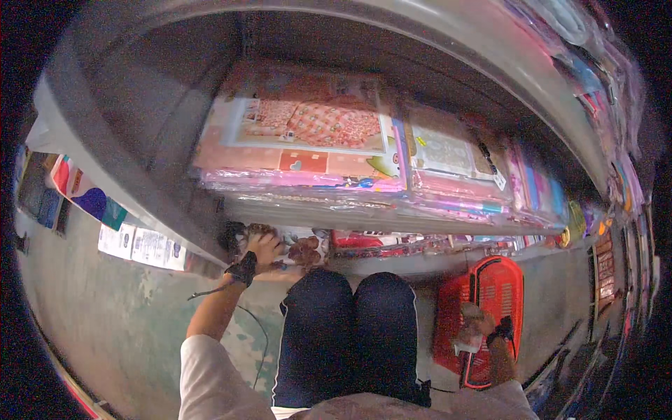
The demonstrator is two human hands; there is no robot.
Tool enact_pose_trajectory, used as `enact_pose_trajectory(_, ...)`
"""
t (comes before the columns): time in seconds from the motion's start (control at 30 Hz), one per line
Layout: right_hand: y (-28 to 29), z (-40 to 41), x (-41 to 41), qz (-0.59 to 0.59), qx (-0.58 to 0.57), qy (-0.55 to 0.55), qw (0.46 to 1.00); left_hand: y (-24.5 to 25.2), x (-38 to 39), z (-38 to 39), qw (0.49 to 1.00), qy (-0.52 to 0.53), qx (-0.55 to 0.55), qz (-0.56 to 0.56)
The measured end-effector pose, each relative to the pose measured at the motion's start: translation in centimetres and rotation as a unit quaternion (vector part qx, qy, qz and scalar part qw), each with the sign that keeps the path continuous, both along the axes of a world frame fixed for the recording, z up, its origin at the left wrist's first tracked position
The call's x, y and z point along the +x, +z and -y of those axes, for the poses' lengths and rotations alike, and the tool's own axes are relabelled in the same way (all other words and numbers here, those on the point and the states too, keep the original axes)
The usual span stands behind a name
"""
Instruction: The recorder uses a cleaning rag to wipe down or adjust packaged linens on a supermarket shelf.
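On the lower shelf, my left hand (264,248) rests with spread fingers on a floral-patterned package (304,251). A dark band with a loose strap circles that wrist. Over at the right, my right hand (488,324) is at a red plastic basket (506,283) with slotted walls. It grips a small packet (467,338) that looks wrapped in clear plastic; its contents are blurred. A dark band sits on this wrist as well. My knees, in dark trousers, are bent between the two hands.
Above the lower shelf, a metal shelf (336,212) bears plastic-wrapped fabric packs (325,126), one with a pink checked picture. White printed packs (152,247) stand at the left. A thin cable (265,336) lies across the worn floor (131,304). More wrapped goods (625,157) line the right side.
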State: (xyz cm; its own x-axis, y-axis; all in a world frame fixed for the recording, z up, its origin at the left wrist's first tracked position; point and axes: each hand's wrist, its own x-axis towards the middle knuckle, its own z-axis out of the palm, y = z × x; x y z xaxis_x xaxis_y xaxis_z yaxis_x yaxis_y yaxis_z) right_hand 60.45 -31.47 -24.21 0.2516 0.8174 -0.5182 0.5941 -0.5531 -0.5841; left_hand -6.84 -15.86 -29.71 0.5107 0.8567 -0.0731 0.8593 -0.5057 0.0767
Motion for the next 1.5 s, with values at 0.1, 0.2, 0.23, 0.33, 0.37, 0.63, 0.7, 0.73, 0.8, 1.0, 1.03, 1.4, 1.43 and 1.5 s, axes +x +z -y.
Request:
enact_pose_trajectory(0.1, 0.1, -1.0, -0.3, -0.001, 0.004, 0.013, 1.000, -10.2, -1.5, 0.3, 0.960, -0.059, 0.183, -0.205)
enact_pose_trajectory(0.2, -0.3, -1.1, -0.1, 0.000, 0.002, 0.021, 1.000, -15.0, -2.7, 0.4, 0.765, -0.184, 0.341, -0.515)
enact_pose_trajectory(0.23, -0.2, -0.4, 0.3, 0.005, 0.002, 0.013, 1.000, -13.0, -2.0, 0.3, 0.867, -0.184, 0.297, -0.355)
enact_pose_trajectory(0.33, 0.0, 0.1, 0.8, 0.011, 0.006, 0.009, 1.000, -7.3, -0.4, 0.9, 0.971, -0.171, 0.167, -0.017)
enact_pose_trajectory(0.37, 0.0, 0.5, 0.9, 0.013, 0.008, 0.007, 1.000, -6.0, 0.1, 1.3, 0.971, -0.137, 0.188, -0.058)
enact_pose_trajectory(0.63, -0.4, -0.6, 0.3, 0.011, 0.047, 0.035, 0.998, 4.7, 1.8, 0.1, 0.983, -0.005, 0.124, -0.133)
enact_pose_trajectory(0.7, -0.6, -0.8, -0.1, 0.007, 0.057, 0.038, 0.998, 5.8, 1.8, -0.2, 0.991, 0.003, 0.104, -0.082)
enact_pose_trajectory(0.73, -0.6, -0.9, -0.2, 0.007, 0.063, 0.040, 0.997, 5.6, 1.4, 0.3, 0.981, -0.016, 0.177, -0.079)
enact_pose_trajectory(0.8, -1.0, -1.3, -0.6, 0.001, 0.073, 0.049, 0.996, 7.5, 0.9, 0.8, 0.963, -0.049, 0.251, -0.088)
enact_pose_trajectory(1.0, 1.1, -2.4, -1.0, -0.007, 0.081, 0.071, 0.994, 15.2, 3.8, 3.5, 0.990, -0.019, 0.140, 0.024)
enact_pose_trajectory(1.03, 1.9, -3.0, -1.5, -0.009, 0.071, 0.088, 0.993, 15.6, 3.4, 4.0, 0.989, -0.023, 0.143, 0.014)
enact_pose_trajectory(1.4, 14.4, -11.2, -15.9, -0.015, 0.437, 0.436, 0.786, 25.3, 3.6, 5.9, 0.983, -0.029, 0.173, 0.056)
enact_pose_trajectory(1.43, 17.4, -11.0, -18.4, -0.037, 0.384, 0.483, 0.786, 26.0, 3.6, 6.4, 0.983, -0.027, 0.175, 0.053)
enact_pose_trajectory(1.5, 18.4, -11.9, -21.8, -0.022, 0.412, 0.518, 0.749, 29.1, 5.2, 7.7, 0.983, -0.036, 0.165, 0.071)
